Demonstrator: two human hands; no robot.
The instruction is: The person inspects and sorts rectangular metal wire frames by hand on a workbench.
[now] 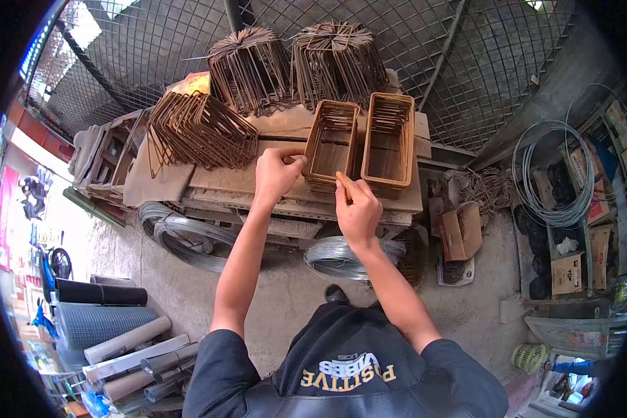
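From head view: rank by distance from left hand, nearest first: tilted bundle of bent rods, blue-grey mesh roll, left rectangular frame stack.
From the left hand:
1. Left rectangular frame stack: at the fingertips, just to the right.
2. Tilted bundle of bent rods: left on the same tabletop.
3. Blue-grey mesh roll: far left, down on the floor.

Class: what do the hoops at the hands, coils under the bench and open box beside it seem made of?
Hoops: probably steel, unpainted, judging by rusty brown surfaces.
Coils: bare metal, perhaps galvanised; silvery sheen.
Box: likely cardboard; matt brown, thin flaps.
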